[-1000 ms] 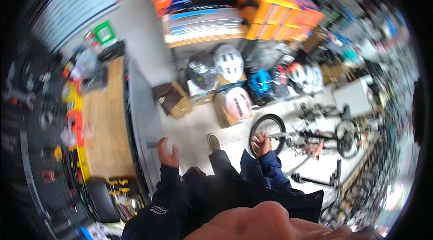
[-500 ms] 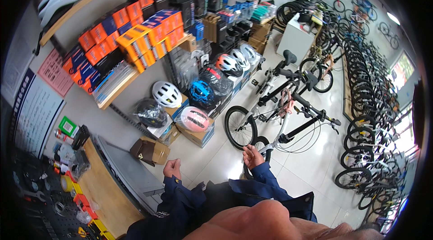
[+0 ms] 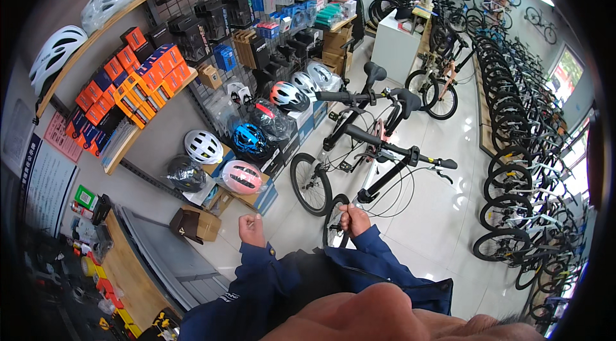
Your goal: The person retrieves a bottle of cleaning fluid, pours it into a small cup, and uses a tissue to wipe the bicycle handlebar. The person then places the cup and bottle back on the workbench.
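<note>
My left hand [image 3: 251, 230] is raised in front of my body with its fingers curled in and nothing visible in it. Toward the bicycles, my right hand [image 3: 354, 219] is closed too, thumb against curled fingers, and I see nothing in its grip. It overlaps the front wheel [image 3: 333, 224] of the nearer folding bicycle, seemingly without touching it. That bicycle's black handlebar [image 3: 401, 150] with cables stretches ahead of the hand. Just behind stands a second bicycle, its small wheel [image 3: 310, 182] beside the helmets. Dark blue sleeves cover both my forearms.
Helmets, among them a pink one [image 3: 242, 177], rest on boxes at the left. An open cardboard box [image 3: 196, 223] lies on the floor near a wooden workbench [image 3: 133, 270]. Orange boxes [image 3: 131, 101] fill a shelf; a row of bicycles [image 3: 508, 155] lines the right.
The bicycles appear larger and closer, and the view has shifted. My left hand has moved rightward in the picture; my right hand's fingers have curled in more.
</note>
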Demonstrator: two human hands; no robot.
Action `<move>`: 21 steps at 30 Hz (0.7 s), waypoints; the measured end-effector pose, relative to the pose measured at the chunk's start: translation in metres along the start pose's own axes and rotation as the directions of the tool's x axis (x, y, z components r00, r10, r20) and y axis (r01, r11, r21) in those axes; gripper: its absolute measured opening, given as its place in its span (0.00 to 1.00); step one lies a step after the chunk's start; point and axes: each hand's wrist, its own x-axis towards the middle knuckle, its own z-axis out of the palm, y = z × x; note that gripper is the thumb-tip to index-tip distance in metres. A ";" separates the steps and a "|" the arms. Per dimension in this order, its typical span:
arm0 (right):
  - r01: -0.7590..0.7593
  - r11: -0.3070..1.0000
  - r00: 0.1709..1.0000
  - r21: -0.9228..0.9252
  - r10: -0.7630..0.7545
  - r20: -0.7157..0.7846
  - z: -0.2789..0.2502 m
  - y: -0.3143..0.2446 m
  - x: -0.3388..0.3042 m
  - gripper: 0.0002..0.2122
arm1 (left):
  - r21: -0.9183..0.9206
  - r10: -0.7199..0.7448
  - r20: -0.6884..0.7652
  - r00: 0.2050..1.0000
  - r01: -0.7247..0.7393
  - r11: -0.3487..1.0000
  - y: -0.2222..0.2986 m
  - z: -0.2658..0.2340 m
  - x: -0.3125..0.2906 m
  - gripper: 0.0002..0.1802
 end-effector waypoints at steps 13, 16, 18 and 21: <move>-0.125 0.992 0.975 0.036 0.116 0.188 -0.008 -0.019 -0.003 0.20 | 0.066 0.041 -0.006 0.999 -0.040 0.997 0.031 0.030 -0.060 0.12; -0.185 0.982 0.961 0.028 0.175 0.213 0.010 -0.011 -0.004 0.20 | 0.100 0.066 -0.043 0.997 -0.061 0.993 0.041 0.013 -0.067 0.12; -0.230 0.973 0.939 0.012 0.219 0.266 0.020 -0.004 -0.005 0.18 | 0.112 0.092 -0.095 0.991 -0.081 0.990 0.048 0.003 -0.075 0.10; -0.316 0.947 0.896 -0.054 0.316 0.311 0.037 0.007 -0.006 0.17 | 0.118 0.106 -0.167 0.980 -0.087 0.989 0.058 -0.018 -0.091 0.09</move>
